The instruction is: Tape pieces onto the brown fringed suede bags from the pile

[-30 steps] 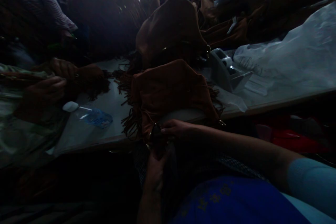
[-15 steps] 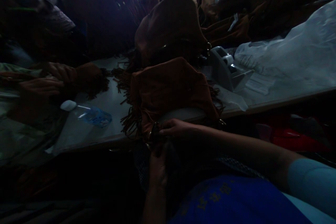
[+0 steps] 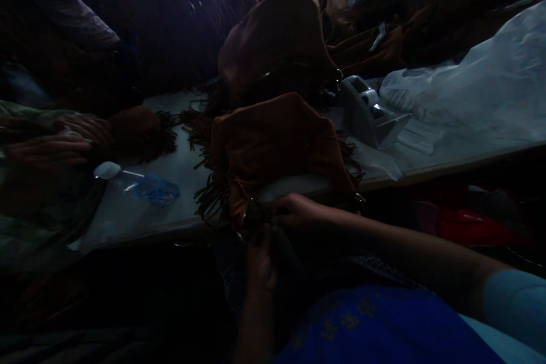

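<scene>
A brown fringed bag [image 3: 277, 136] lies on the table edge in front of me, with metal rings at its near corners. A dark strap [image 3: 257, 211] runs from the ring at its left corner. My left hand [image 3: 261, 259] is closed, its fingertips pinching this strap from below. Just right of it, my right hand [image 3: 294, 210] is closed too, with fingers curled at the strap, in front of the bag's near edge. Deep shadow hides what lies between the fingertips in detail.
Behind stands another brown bag [image 3: 277, 40]. A grey tape dispenser [image 3: 369, 114] and clear plastic wrapping [image 3: 473, 91] are on the right. On the left lies a plastic bottle [image 3: 140, 183] near a co-worker's hands [image 3: 63, 139], which hold a brown fringed piece [image 3: 136, 125].
My right hand has slid a little to the right, away from the ring. My left hand has shifted slightly up and right. The co-worker's hands have moved left.
</scene>
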The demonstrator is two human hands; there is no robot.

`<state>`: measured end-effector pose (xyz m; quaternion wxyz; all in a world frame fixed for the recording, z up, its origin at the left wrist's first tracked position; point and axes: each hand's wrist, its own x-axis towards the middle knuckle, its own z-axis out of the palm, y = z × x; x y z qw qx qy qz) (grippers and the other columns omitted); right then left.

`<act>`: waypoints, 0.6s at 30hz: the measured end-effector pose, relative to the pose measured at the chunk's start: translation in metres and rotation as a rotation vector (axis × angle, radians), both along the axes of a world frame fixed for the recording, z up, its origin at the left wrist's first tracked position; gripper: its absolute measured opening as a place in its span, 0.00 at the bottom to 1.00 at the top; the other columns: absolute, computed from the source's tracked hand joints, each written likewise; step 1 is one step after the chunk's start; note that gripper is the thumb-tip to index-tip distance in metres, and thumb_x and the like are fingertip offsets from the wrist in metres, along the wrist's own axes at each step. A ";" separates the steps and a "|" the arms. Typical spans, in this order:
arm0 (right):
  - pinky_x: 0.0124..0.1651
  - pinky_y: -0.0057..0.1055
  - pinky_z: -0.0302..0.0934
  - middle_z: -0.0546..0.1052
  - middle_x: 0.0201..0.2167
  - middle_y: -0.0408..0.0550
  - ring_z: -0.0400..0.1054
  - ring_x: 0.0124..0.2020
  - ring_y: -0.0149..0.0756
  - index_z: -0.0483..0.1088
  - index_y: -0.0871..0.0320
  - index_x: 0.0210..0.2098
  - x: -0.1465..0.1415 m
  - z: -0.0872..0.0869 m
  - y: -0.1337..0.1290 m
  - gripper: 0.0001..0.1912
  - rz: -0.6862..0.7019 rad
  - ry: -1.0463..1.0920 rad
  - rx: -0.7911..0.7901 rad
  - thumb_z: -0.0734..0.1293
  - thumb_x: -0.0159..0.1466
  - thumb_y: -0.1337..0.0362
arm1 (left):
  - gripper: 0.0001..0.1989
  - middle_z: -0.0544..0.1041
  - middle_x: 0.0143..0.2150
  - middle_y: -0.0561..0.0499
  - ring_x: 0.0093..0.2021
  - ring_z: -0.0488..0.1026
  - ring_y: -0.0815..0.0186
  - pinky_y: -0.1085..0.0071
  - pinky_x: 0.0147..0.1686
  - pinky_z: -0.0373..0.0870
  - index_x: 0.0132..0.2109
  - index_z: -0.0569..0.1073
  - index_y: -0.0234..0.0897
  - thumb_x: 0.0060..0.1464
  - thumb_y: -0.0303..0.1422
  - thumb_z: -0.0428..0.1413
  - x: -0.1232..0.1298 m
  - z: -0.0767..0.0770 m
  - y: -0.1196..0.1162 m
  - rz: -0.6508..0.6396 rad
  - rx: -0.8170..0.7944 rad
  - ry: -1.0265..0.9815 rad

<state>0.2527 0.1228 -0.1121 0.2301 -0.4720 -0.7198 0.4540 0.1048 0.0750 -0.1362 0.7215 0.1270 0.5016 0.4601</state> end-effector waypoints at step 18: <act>0.27 0.22 0.49 0.69 0.24 0.42 0.60 0.26 0.27 0.71 0.64 0.29 -0.004 -0.010 0.001 0.07 -0.112 0.016 -0.016 0.62 0.57 0.69 | 0.09 0.77 0.39 0.49 0.43 0.73 0.65 0.70 0.46 0.68 0.37 0.74 0.37 0.45 0.31 0.59 0.009 -0.014 0.000 0.015 -0.018 -0.107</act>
